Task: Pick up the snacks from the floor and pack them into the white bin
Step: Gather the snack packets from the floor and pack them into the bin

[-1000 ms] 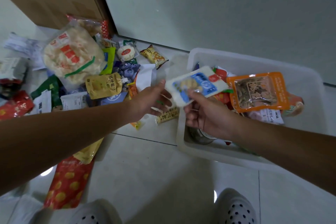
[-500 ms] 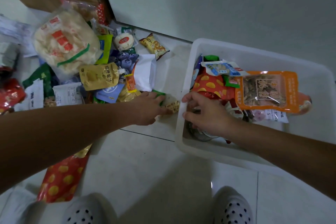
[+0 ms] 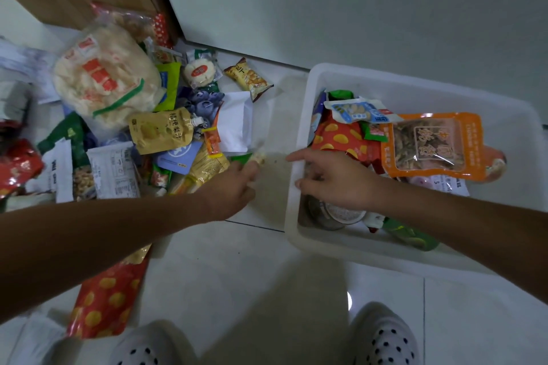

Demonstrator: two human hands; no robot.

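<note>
The white bin (image 3: 296,225) stands on the floor at the right, holding a blue-and-white packet (image 3: 353,111), a red bag with yellow dots (image 3: 338,136) and an orange packet (image 3: 433,145). My right hand (image 3: 335,178) hovers over the bin's left rim, holding nothing, its index finger stretched to the left. My left hand (image 3: 234,184) is beside the bin, at the edge of the snack pile. Its fingertips pinch a small yellowish snack bar (image 3: 258,158), which is blurred. A green packet (image 3: 241,157) lies just behind it.
The pile on the left includes a big bag of white crackers (image 3: 103,77), a yellow spout pouch (image 3: 161,130), a white packet (image 3: 237,121) and a yellow biscuit pack (image 3: 247,78). A red dotted bag (image 3: 106,299) lies under my left arm. A wall and a brown door stand behind.
My right hand let the blue-and-white packet go into the bin and now points left with nothing in it. My left hand dropped to the floor and took hold of the small snack bar.
</note>
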